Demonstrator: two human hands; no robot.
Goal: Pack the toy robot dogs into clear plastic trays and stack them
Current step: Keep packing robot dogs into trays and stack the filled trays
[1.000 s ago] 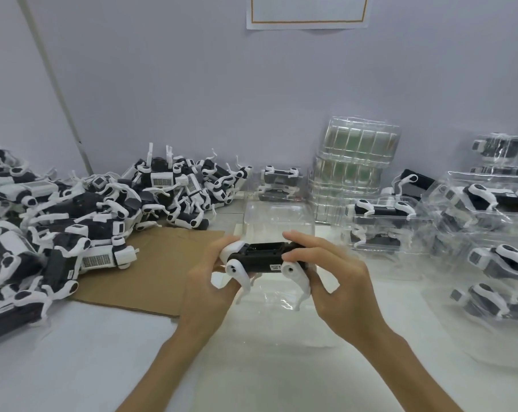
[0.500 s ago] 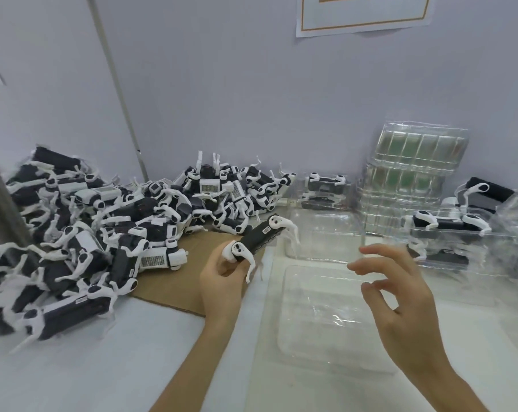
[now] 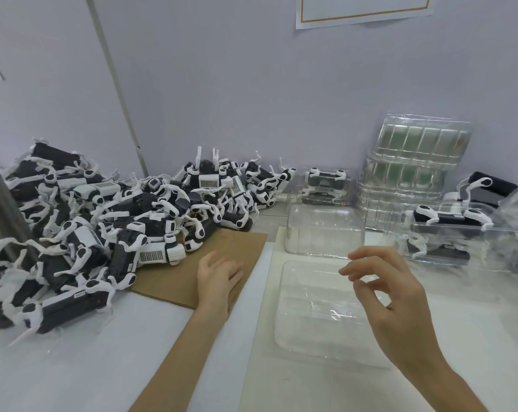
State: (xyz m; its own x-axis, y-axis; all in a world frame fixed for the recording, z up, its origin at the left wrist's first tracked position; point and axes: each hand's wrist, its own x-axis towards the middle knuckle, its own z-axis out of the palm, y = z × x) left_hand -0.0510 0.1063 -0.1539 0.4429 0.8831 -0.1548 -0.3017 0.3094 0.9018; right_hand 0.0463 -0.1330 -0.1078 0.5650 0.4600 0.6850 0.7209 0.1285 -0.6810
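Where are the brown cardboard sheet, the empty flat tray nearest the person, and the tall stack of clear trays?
cardboard sheet (image 3: 240, 244), head view, bare surface.
empty flat tray (image 3: 311, 310), head view, bare floor.
stack of clear trays (image 3: 415, 173), head view, front wall.

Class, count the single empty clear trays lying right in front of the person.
2. One flat tray lies below the right hand; a deeper tray sits just behind it. Stacked trays farther back are not counted.
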